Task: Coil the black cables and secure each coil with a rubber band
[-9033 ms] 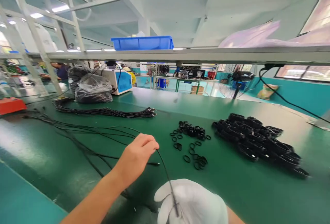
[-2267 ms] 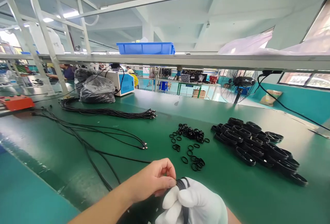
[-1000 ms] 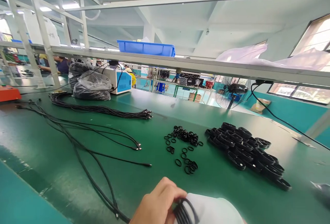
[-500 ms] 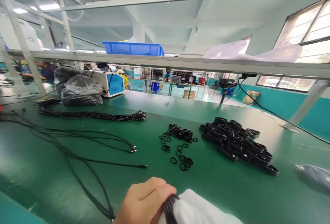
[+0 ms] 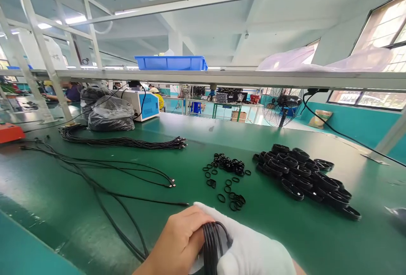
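Coil (image 5: 209, 247) of black cable is up in both hands, on the near side of the rings (image 5: 236, 166). Left hand (image 5: 180, 239) is bare, curled over the strands and pinching them — right hand (image 5: 253, 245), in a white glove, is closed on the other side of the same loop. One bit of cable bows out toward the glove. Loose cables (image 5: 87, 175) sprawl left of the rings, with a thick bundle (image 5: 136, 142) farther back that way — and a heap of wound loops (image 5: 301, 171) sits just right of them.
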`<state>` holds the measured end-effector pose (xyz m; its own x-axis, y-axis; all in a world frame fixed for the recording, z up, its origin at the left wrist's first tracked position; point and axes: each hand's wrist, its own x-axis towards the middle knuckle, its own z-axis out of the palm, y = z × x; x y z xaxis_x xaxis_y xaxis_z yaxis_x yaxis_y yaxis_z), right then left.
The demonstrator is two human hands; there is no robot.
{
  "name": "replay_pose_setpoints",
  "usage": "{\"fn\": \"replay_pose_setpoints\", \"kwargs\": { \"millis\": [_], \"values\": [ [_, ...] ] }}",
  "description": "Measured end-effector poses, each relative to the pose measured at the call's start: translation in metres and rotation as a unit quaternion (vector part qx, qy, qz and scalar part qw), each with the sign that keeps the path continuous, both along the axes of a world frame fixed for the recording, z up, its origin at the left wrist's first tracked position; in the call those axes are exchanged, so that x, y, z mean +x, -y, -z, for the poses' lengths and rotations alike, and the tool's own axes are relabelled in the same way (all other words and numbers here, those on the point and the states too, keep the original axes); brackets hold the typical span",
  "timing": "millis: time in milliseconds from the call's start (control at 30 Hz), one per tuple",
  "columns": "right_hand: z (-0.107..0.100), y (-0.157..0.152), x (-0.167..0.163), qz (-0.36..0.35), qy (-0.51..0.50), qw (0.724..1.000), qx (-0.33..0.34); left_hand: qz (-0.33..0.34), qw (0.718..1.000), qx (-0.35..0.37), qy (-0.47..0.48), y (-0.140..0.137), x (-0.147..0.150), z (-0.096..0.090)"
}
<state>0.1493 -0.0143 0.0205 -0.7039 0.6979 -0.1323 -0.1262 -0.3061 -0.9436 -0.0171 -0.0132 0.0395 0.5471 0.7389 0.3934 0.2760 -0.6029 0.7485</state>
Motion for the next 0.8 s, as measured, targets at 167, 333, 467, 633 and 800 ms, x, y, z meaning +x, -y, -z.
{"fn": "replay_pose_setpoints", "kwargs": {
  "millis": [167, 333, 467, 633, 800],
  "values": [
    [-0.010, -0.002, -0.017, 0.083, 0.019, 0.996, 0.027, -0.052, 0.998, 0.014, -0.044, -0.002, 0.001, 0.007],
    [-0.015, -0.001, -0.018, 0.046, 0.039, 0.997, -0.053, -0.096, 0.988, -0.096, -0.079, -0.002, 0.000, 0.005],
    [-0.007, 0.001, -0.015, 0.060, 0.039, 0.996, -0.058, -0.101, 0.966, -0.235, -0.041, -0.003, 0.003, 0.002],
    [-0.007, 0.003, -0.014, 0.063, 0.079, 0.994, -0.041, -0.149, 0.955, -0.243, -0.087, -0.002, 0.010, -0.002],
    [-0.003, 0.004, -0.016, 0.059, 0.074, 0.994, -0.056, -0.163, 0.968, -0.128, -0.140, -0.001, 0.008, -0.007]
  ]
}}
